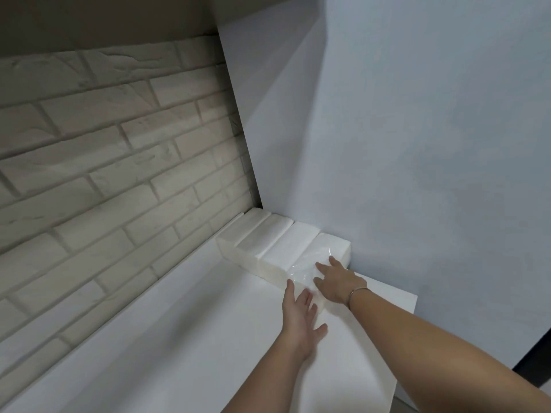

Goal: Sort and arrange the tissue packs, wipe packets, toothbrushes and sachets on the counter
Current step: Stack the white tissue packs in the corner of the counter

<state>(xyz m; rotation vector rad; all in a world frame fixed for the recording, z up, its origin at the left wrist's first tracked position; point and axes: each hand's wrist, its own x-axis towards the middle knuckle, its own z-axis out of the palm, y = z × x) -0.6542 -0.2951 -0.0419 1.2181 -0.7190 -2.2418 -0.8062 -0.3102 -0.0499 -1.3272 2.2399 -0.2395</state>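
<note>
White counter (179, 338), brick wall (104, 159); left hand (299, 318), right hand (338, 281) flat on tissue pack (331, 244).

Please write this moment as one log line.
left hand: touches end of nearest tissue pack | right hand: rests on its top

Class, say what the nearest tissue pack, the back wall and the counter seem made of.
Nearest tissue pack: glossy clear plastic film, crinkled highlights, over white paper. Back wall: matt pale brick or brick-look cladding, rough faces, recessed joints. Counter: smooth white, perhaps laminate.
</note>
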